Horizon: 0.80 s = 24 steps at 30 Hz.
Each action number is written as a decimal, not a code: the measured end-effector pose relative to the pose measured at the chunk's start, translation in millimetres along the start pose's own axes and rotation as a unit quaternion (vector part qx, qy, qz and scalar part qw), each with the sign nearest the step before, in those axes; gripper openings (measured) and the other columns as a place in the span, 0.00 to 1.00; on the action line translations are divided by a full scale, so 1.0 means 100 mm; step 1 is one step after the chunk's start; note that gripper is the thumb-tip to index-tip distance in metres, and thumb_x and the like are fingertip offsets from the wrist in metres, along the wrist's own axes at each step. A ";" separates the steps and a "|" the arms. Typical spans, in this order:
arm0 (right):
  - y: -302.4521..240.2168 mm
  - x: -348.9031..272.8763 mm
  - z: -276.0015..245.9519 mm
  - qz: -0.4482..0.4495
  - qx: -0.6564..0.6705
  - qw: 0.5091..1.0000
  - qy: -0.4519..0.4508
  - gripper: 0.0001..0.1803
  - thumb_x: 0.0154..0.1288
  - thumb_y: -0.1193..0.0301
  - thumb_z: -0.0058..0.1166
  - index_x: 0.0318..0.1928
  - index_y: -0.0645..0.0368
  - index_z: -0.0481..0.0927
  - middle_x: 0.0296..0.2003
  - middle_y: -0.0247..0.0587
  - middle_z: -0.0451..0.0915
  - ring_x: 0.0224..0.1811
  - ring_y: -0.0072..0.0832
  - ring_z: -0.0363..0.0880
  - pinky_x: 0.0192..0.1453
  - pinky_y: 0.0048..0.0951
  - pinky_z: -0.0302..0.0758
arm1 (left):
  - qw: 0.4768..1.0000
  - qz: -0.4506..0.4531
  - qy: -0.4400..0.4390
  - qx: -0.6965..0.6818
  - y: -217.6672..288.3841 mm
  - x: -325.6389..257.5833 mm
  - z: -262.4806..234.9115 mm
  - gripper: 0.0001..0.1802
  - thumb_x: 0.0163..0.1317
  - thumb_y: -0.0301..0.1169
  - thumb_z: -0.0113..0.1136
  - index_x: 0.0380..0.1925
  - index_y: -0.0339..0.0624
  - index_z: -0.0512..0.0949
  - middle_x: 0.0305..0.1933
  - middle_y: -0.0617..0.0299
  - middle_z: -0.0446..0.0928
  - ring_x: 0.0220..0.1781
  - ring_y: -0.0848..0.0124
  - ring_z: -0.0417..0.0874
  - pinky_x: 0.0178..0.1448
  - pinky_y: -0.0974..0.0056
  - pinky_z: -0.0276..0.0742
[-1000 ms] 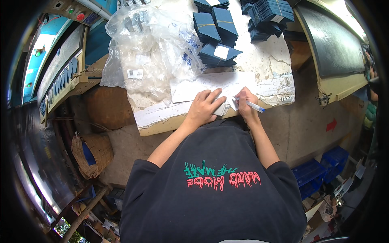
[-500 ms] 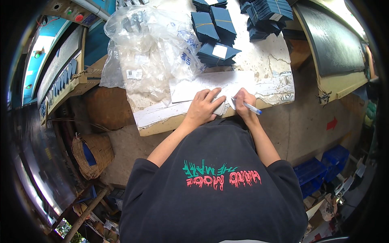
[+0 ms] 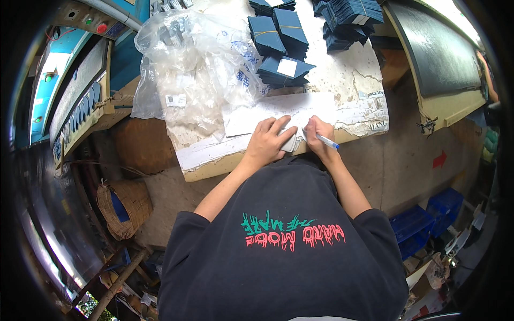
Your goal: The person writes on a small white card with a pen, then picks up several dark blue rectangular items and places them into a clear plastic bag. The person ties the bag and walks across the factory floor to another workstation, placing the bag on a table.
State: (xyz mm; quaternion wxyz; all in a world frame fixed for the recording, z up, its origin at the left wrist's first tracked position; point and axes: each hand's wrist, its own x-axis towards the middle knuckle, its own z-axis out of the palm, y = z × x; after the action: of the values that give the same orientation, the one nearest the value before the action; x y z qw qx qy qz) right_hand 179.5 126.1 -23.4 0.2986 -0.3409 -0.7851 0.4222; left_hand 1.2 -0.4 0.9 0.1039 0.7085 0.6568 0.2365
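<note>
Along the near edge of the table, my left hand [image 3: 269,142] lies over a small pale pad [image 3: 288,144]. Its fingers rest across the top and the thumb is at the near side, steadying it. My right hand [image 3: 319,136] grips a pen [image 3: 327,142] with a clear barrel and a blue end, pinched between thumb and fingers. The pen's tip is hidden by the fingers, close to the pad's right side. Beyond both hands a white sheet of paper [image 3: 247,119] lies flat, with faint handwriting on it.
Crumpled clear plastic bags [image 3: 198,69] cover the table's left part. Banded bundles of dark blue pieces [image 3: 266,37] stand at the back, one with a white label [image 3: 287,67]. A dark board [image 3: 436,53] is at the right; a wicker basket [image 3: 134,208] and blue crates [image 3: 412,227] are on the floor.
The table and everything on it have shifted slightly left in the view. My right hand and the pen have moved a little; my left hand stays on the pad.
</note>
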 end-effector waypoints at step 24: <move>0.01 -0.01 0.00 -0.009 -0.002 1.000 0.016 0.18 0.82 0.71 0.52 0.29 0.62 0.73 0.20 0.49 0.73 0.19 0.46 0.76 0.27 0.41 0.72 | 1.000 -0.002 0.008 -0.001 0.00 0.00 0.01 0.45 0.34 0.30 0.80 0.62 0.59 0.81 0.71 0.62 0.73 0.62 0.55 0.74 0.67 0.52 0.75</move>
State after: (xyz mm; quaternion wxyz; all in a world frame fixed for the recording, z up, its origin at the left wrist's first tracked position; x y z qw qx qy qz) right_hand 180.0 125.5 -24.5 0.3139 -0.3412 -0.7842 0.4123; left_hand 1.7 -0.2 -0.2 0.0997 0.7056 0.6585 0.2420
